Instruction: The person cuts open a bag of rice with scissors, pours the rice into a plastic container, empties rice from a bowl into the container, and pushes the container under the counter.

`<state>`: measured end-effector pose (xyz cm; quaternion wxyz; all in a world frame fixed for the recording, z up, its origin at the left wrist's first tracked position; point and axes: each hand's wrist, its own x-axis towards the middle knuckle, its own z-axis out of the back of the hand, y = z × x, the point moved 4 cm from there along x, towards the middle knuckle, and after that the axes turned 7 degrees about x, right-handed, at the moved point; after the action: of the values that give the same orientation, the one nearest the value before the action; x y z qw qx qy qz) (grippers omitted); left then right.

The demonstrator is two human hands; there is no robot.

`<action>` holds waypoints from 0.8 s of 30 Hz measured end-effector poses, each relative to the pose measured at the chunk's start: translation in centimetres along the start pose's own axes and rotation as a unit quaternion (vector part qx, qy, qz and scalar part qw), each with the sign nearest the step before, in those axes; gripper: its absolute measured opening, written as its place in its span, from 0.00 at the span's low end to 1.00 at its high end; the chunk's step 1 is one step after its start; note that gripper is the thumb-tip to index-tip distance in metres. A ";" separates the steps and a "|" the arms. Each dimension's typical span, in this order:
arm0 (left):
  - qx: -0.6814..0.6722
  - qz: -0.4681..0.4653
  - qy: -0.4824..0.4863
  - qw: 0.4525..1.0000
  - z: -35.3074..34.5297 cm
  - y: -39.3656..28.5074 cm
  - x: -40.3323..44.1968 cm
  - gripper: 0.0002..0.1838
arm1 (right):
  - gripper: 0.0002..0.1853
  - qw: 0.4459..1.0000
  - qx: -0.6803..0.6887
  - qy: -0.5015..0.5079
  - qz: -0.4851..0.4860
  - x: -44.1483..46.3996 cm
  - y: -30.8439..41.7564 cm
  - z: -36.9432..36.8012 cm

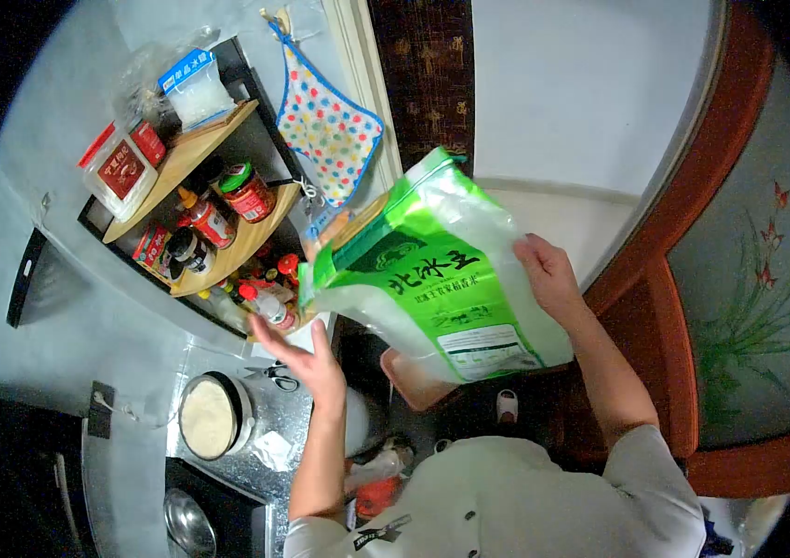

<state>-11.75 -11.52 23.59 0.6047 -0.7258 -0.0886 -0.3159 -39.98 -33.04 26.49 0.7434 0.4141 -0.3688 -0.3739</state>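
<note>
A green and clear plastic rice bag (437, 279) with large dark characters hangs in front of me, tilted and looking mostly slack. My right hand (548, 276) grips its right edge, fingers partly hidden behind the plastic. To the left of the bag, my left hand (305, 365) is held up with fingers and thumb spread, and nothing is in it. That hand is just apart from the bag's lower left corner. Below the bag, part of a pinkish tray or basin (414, 379) shows.
Wooden corner shelves (214, 256) carry jars, sauce bottles and packets. On the metal counter (269, 409) stand a round pot (214, 418) with pale contents and black scissors (274, 374). A polka-dot cloth (328, 126) hangs on the wall. A metal bowl (190, 523) sits lower left.
</note>
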 end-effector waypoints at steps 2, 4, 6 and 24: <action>0.144 -0.183 0.071 0.970 -0.1 -6.0 0.8 0.40 | 0.15 0.998 -0.052 0.032 0.028 0.1 1.8 -0.4; 0.233 -0.247 0.212 0.916 -2.0 -9.0 2.6 0.45 | 0.16 0.989 -0.100 0.086 0.061 0.9 2.4 -2.1; 0.301 -0.296 0.263 0.867 -4.5 -10.5 3.9 0.47 | 0.17 0.970 -0.078 0.149 0.174 1.1 3.0 -3.9; 0.241 -0.242 0.272 0.900 -1.2 -9.4 7.0 0.07 | 0.26 0.949 0.289 -0.121 -0.025 -0.9 -14.4 10.7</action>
<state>-11.47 -12.06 35.32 0.6668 -0.3997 -0.1668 -0.6064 -53.13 -41.30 17.58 0.5318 0.5720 -0.5378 -0.3173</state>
